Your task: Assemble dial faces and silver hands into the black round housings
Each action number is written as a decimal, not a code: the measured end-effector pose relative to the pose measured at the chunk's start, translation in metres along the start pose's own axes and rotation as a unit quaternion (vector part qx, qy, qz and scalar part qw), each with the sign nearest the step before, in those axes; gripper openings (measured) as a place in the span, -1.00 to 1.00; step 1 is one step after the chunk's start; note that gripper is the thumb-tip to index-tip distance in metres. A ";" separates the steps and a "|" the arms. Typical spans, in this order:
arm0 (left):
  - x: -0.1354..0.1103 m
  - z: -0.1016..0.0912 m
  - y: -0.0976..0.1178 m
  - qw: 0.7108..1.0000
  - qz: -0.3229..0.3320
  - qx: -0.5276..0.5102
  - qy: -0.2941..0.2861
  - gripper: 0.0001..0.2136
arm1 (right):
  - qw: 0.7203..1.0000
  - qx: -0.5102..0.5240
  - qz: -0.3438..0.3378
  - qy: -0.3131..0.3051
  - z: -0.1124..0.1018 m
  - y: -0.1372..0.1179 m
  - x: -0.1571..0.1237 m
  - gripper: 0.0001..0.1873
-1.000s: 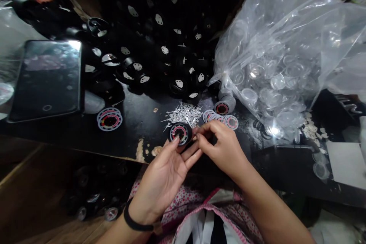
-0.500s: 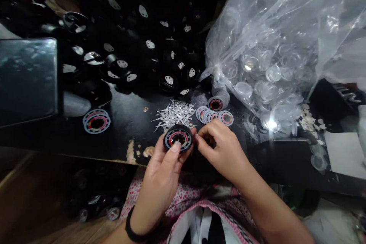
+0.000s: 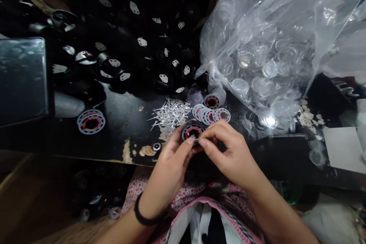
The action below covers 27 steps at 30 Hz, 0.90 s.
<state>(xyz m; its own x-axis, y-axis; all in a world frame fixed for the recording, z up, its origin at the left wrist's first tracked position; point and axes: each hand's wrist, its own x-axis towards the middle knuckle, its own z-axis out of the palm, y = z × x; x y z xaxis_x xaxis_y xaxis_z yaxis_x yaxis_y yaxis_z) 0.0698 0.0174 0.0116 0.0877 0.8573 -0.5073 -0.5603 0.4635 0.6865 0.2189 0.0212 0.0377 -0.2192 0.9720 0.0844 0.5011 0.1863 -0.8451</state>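
A round black gauge (image 3: 190, 129) with a red and grey ringed dial face lies tilted in my left hand (image 3: 170, 160). The left fingers wrap its side and the thumb rests on the lower rim of the dial. My right hand (image 3: 228, 150) is closed in a pinch at the dial's lower right edge, its fingertips touching the gauge. A thin pale sliver shows between those fingertips, too small to name. Just beyond the gauge lies a pile of silver gauge pointers (image 3: 173, 112). Printed dial discs (image 3: 223, 114) are fanned out behind my right hand.
More dial discs (image 3: 90, 122) lie at left, near a dark glossy box (image 3: 23, 80). Black gauge housings (image 3: 162, 79) are heaped at the back. A plastic bag of clear covers (image 3: 268, 68) stands at right. A small round part (image 3: 156, 146) sits near the front edge.
The gauge and my left hand have moved right and slightly up. The right fingertips are now over the dial's edge instead of beside it. A small round part shows left of the gauge.
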 end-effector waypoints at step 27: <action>-0.017 -0.009 0.003 0.962 0.130 0.241 0.007 -0.74 | 0.997 -0.061 0.030 -0.025 0.003 -0.014 -0.017 -0.80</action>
<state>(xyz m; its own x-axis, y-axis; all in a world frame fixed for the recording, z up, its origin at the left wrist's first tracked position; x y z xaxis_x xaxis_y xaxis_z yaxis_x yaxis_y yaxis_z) 0.0590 0.0018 0.0176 -0.0165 0.9565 -0.2911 -0.1141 0.2875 0.9510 0.2134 0.0019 0.0469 -0.2260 0.9741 0.0073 0.6120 0.1478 -0.7769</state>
